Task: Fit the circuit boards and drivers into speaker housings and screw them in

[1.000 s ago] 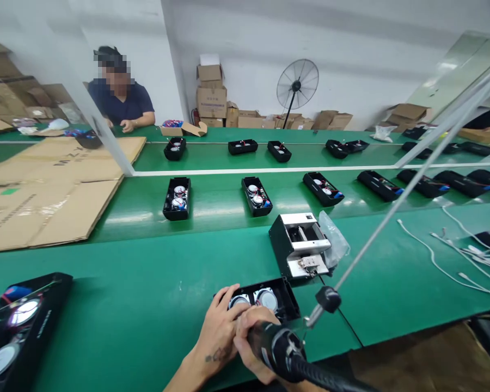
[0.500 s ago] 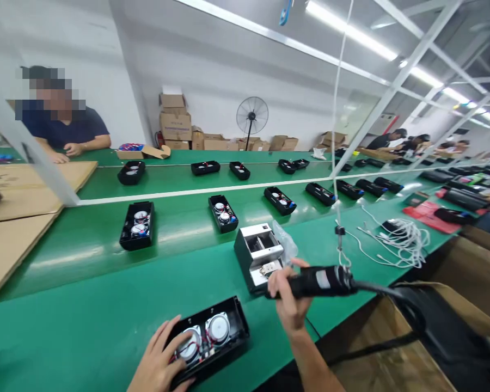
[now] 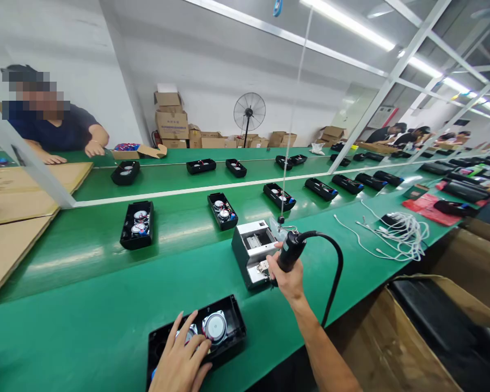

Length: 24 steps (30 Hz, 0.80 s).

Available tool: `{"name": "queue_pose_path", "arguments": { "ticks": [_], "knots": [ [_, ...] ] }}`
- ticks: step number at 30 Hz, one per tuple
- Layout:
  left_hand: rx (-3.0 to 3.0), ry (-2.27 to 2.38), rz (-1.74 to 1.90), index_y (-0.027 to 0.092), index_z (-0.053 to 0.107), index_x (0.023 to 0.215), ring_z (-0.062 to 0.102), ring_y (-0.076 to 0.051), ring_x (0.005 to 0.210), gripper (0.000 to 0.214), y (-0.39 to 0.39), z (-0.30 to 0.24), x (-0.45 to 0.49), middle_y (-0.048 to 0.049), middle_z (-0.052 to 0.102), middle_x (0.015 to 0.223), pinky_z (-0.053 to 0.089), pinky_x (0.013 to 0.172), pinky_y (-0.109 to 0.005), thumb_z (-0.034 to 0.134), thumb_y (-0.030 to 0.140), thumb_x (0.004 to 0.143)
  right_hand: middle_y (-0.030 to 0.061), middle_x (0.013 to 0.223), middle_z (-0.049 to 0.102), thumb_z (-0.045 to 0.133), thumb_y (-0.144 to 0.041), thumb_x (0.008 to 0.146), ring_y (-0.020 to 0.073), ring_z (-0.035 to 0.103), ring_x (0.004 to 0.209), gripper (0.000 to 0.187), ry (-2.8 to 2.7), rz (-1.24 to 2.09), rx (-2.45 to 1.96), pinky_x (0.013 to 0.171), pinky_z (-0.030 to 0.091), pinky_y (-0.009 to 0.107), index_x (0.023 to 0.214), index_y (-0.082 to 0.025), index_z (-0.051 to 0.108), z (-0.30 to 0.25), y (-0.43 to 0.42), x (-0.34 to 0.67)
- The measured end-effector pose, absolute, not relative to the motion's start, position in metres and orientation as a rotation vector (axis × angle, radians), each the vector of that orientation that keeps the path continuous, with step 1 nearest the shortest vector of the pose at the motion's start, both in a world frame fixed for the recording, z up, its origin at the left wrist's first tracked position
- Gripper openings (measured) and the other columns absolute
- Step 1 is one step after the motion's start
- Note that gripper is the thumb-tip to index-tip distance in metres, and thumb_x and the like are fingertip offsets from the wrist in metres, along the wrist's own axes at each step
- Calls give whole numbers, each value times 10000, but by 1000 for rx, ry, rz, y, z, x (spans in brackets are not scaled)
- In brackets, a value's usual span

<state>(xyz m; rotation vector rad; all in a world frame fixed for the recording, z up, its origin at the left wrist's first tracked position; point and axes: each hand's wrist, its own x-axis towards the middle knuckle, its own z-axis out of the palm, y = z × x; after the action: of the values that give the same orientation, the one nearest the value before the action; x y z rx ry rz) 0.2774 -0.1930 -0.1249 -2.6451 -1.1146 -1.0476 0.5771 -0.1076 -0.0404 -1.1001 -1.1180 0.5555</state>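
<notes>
In the near foreground a black speaker housing (image 3: 236,333) lies on the green bench, with two round silver speakers inside. The right-hand speaker (image 3: 215,327) is in plain sight; the other is partly covered by my left hand (image 3: 183,359). That hand rests over the housing with its fingers spread. My right hand (image 3: 289,279) is wrapped around a black electric screwdriver (image 3: 292,249), held upright at a slant. Its tip is hidden beside the front of a grey and white screw feeder (image 3: 244,261).
Several open speaker housings (image 3: 137,224) sit on the conveyor behind the bench. White cables (image 3: 408,234) lie heaped at the right. Flattened cardboard (image 3: 20,231) is at the left, near a co-worker (image 3: 61,130). An open carton (image 3: 408,332) stands below the bench edge.
The screwdriver has swung from nearly level to upright at the screw feeder, and its cord now loops to the right. My left hand has shifted right over the housing, fingers spreading.
</notes>
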Motion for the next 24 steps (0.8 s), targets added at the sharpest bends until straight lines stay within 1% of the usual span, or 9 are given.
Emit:
{"name": "queue_pose_path", "arguments": {
  "ticks": [3, 5, 7, 9, 11, 12, 16, 21, 24],
  "knots": [
    [-2710, -1141, -851, 282, 664, 1064, 691, -254, 1247, 186, -190, -119, 283, 63, 754, 872, 31, 1388, -402, 679, 183, 908, -109, 560, 510, 777, -385, 937, 114, 461, 382, 331, -1082, 784, -957, 411, 410, 247, 1146, -234, 570, -37, -132, 567],
    [-2704, -1125, -813, 278, 658, 1061, 709, -252, 1208, 158, -188, -117, 286, 63, 759, 870, 39, 1383, -411, 670, 193, 928, -114, 590, 502, 746, -334, 977, 102, 446, 394, 297, -1019, 857, -802, 418, 415, 230, 1186, -269, 546, -36, -149, 555],
    [-2664, -1170, -836, 272, 660, 1012, 717, -270, 1180, 88, -188, -118, 291, 51, 759, 852, 117, 1368, -467, 644, 210, 951, -114, 615, 491, 705, -285, 1010, 97, 434, 407, 285, -977, 883, -671, 422, 414, 216, 1235, -300, 529, -36, -164, 538],
    [-2635, -1254, -839, 267, 673, 981, 711, -303, 1179, 63, -192, -119, 298, 33, 760, 838, 243, 1316, -541, 630, 224, 966, -111, 630, 474, 658, -256, 1041, 95, 423, 417, 273, -977, 898, -593, 428, 406, 208, 1271, -322, 527, -38, -175, 522],
    [-2626, -1336, -831, 270, 694, 982, 705, -318, 1180, 64, -196, -119, 303, 23, 762, 827, 337, 1253, -569, 633, 252, 985, -107, 642, 460, 623, -252, 1066, 94, 423, 427, 255, -1004, 911, -559, 435, 405, 205, 1289, -335, 532, -42, -180, 507],
    [-2633, -1360, -829, 273, 701, 981, 706, -316, 1170, 75, -198, -119, 305, 22, 760, 819, 360, 1235, -571, 629, 265, 997, -106, 648, 455, 614, -254, 1074, 93, 425, 432, 246, -1020, 920, -551, 438, 406, 203, 1289, -339, 533, -45, -182, 500],
    [-2686, -1401, -852, 276, 709, 965, 717, -287, 1124, 131, -202, -116, 306, 31, 750, 793, 379, 1226, -563, 600, 289, 1035, -106, 668, 451, 613, -262, 1082, 92, 429, 432, 250, -1043, 951, -548, 429, 404, 196, 1297, -351, 522, -55, -183, 485],
    [-2707, -1420, -881, 283, 717, 962, 714, -271, 1122, 132, -201, -115, 305, 34, 763, 808, 376, 1241, -541, 608, 297, 1035, -98, 682, 498, 611, -261, 1086, 93, 461, 452, 263, -1056, 957, -550, 469, 428, 210, 1316, -343, 515, -63, -184, 480],
    [-2715, -1414, -868, 279, 714, 946, 712, -268, 1123, 161, -201, -114, 305, 31, 763, 808, 367, 1248, -536, 591, 302, 1047, -95, 696, 507, 610, -249, 1088, 87, 473, 466, 268, -1053, 990, -542, 471, 418, 198, 1321, -341, 513, -66, -185, 478]
  ]
}}
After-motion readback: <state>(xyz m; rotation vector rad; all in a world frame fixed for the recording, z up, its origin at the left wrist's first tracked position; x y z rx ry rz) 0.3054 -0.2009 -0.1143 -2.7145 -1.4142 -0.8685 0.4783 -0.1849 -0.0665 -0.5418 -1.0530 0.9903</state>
